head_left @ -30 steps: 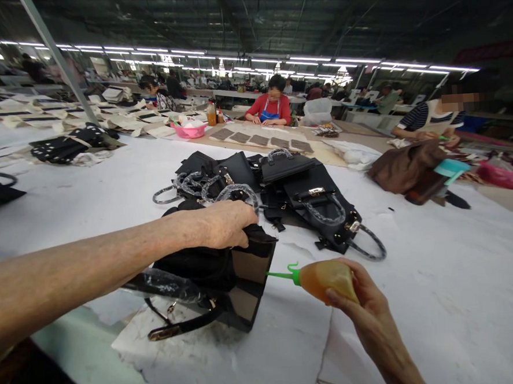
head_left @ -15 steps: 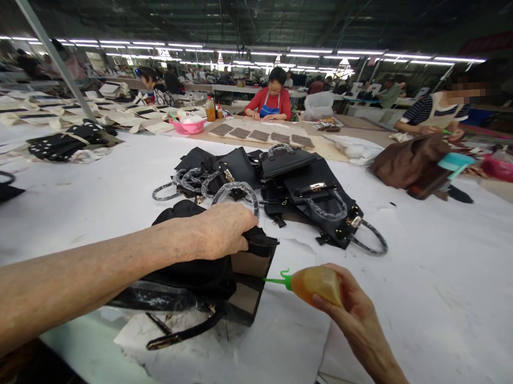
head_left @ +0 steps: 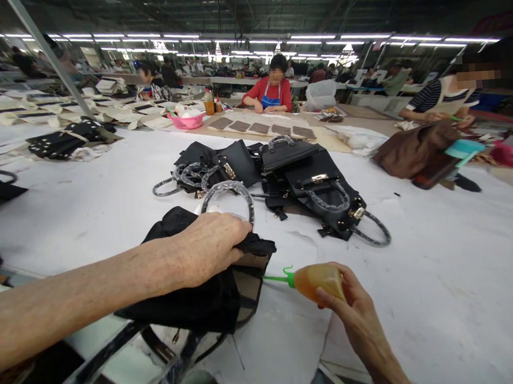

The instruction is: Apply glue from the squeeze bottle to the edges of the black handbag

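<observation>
My left hand (head_left: 214, 241) is closed on the upper edge of a black handbag (head_left: 194, 306) that lies on the white-covered table. The bag's open edge shows a brown-grey inner panel (head_left: 246, 274), and its plastic-wrapped handles (head_left: 180, 359) hang toward me over the table's near side. Wrapped round an amber squeeze bottle (head_left: 316, 282), my right hand (head_left: 354, 307) keeps it nearly level. Its thin green nozzle (head_left: 279, 278) points left, with the tip at the panel's right edge; whether it touches cannot be made out. The fingertips of my left hand are partly hidden.
More black handbags (head_left: 312, 183) with wrapped handles are piled just beyond. A brown cloth bundle (head_left: 414, 150) and a dark bottle with a turquoise lid (head_left: 465, 148) stand at right. Past a pink basin (head_left: 186, 121), a person in red (head_left: 272, 92) sits across the table.
The handbag has tilted and shifted slightly left and toward me, its handles swinging down over the near edge. The squeeze bottle stays almost in place, its nozzle still by the panel's edge.
</observation>
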### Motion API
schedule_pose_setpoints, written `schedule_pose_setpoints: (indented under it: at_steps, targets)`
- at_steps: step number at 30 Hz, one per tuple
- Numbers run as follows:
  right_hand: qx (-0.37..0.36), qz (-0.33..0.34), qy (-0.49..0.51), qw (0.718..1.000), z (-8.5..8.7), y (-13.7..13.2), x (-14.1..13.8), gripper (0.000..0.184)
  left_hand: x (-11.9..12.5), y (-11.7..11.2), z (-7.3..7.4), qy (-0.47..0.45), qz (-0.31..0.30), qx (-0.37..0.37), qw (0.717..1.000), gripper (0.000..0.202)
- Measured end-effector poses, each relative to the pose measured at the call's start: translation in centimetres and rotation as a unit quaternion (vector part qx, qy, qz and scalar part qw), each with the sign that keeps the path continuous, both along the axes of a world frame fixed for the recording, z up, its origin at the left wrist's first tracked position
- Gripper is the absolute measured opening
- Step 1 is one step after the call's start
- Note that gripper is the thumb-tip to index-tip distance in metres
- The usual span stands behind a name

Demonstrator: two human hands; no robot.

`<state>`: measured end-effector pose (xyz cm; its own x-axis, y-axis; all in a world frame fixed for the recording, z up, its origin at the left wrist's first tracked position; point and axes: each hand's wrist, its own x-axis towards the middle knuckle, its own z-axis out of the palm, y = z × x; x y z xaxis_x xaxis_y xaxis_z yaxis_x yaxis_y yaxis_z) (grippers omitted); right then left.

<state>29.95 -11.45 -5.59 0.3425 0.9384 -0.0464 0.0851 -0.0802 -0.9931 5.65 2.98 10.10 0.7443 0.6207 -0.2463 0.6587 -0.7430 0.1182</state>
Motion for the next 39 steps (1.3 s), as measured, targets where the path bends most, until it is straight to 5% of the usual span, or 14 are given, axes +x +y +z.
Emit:
schedule_pose_setpoints:
  at_steps: [18, 39]
  targets:
    - [-0.035, -0.042, 0.036, 0.998, -0.5, -0.1, -1.5, 0.047, -0.9, -1.5, -1.1, 0.008, 0.028, -0.011, 1.0, 0.01]
    - [-0.064, 0.01, 0.057, 0.996, -0.6, -1.1, -1.2, 0.043, -2.3, -3.6, -2.6, -0.012, 0.021, 0.023, 0.999, 0.01]
